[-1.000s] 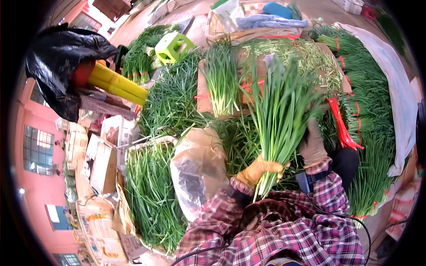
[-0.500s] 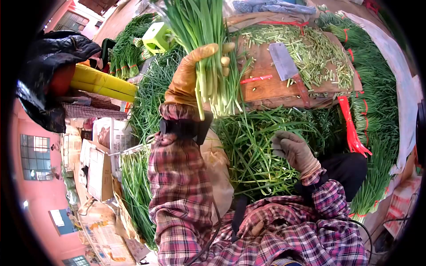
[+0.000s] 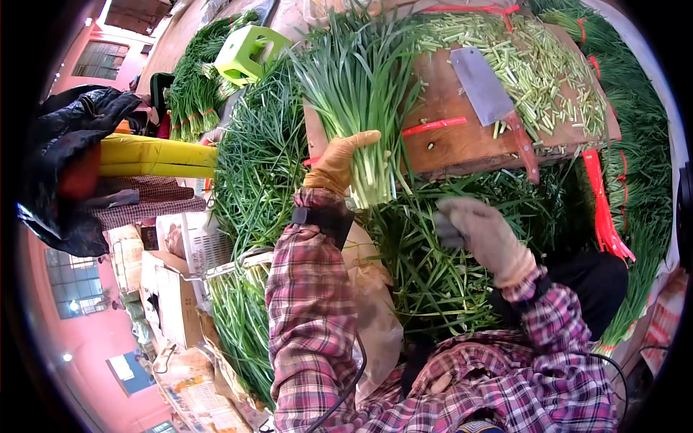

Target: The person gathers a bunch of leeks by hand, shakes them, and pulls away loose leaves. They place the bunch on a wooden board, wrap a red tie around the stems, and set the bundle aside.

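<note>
My left hand (image 3: 339, 162), in a tan glove, grips a thick bundle of green chives (image 3: 361, 94) near its pale stem ends, at the left end of the wooden chopping board (image 3: 462, 141). My right hand (image 3: 480, 234), in a grey-brown glove, hovers loosely curled above the loose chives (image 3: 433, 281) in front of me and holds nothing. A cleaver (image 3: 491, 97) with a reddish handle lies on the board among cut stem pieces (image 3: 534, 65). A red band (image 3: 433, 126) lies on the board too.
Heaps of chives surround the board: left (image 3: 253, 159), far right tied bundles (image 3: 642, 166). Red ties (image 3: 603, 209) hang at the board's right end. A green stool (image 3: 245, 50), a yellow roll (image 3: 155, 155), a black bag (image 3: 68, 144) and cardboard boxes (image 3: 170, 289) stand left.
My left hand lifted the bundle from my lap up and forward, then lowered it onto the board's left end. My right hand let go of the leaves and drew back over the loose chives.
</note>
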### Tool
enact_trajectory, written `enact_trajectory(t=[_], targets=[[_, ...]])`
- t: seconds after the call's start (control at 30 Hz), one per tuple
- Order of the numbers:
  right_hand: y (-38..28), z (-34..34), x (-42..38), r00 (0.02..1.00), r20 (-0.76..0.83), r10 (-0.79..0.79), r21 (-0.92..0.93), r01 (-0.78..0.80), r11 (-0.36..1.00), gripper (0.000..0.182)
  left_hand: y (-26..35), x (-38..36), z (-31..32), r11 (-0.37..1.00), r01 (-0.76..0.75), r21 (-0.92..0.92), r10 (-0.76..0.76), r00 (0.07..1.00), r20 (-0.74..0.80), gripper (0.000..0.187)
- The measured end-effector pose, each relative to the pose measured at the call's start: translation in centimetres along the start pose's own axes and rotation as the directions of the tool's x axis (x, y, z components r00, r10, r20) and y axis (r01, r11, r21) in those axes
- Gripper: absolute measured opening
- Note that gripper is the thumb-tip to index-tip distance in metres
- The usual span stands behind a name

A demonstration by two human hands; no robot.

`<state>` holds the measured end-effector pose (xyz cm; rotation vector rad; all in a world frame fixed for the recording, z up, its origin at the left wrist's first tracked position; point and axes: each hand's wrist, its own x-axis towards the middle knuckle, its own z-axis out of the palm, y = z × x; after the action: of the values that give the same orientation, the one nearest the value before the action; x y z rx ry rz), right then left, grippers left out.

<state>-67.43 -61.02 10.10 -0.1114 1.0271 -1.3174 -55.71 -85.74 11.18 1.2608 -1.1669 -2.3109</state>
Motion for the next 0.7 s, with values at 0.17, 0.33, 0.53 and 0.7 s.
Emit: enact_trajectory(t=[0.17,0.33,0.53,0.7], targets=[[-0.8,4.3,9.5,0.915,-0.024,-0.404,-0.691,0.277,0.667,0.047,0.8,-0.4,-0.4,0.999,-0.004,0.047,0.000,0.997,0.076,0.037],[-1.3,5.1,11.4,0.986,-0.116,-0.124,-0.682,0.011,0.731,0.047,1.9,-1.0,-0.7,0.990,-0.109,0.086,0.107,0.994,0.032,0.094],[-1.6,3.8,11.2,0.954,-0.039,-0.298,-0.924,0.080,0.375,0.047,2.9,-0.9,-1.5,0.783,-0.020,0.622,0.094,0.992,-0.086,0.079],[-2.4,4.7,9.2,0.807,0.097,-0.583,-0.971,0.206,0.124,0.035,1.3,-1.7,-3.1,0.552,-0.097,0.828,0.288,0.954,-0.080,0.077]])
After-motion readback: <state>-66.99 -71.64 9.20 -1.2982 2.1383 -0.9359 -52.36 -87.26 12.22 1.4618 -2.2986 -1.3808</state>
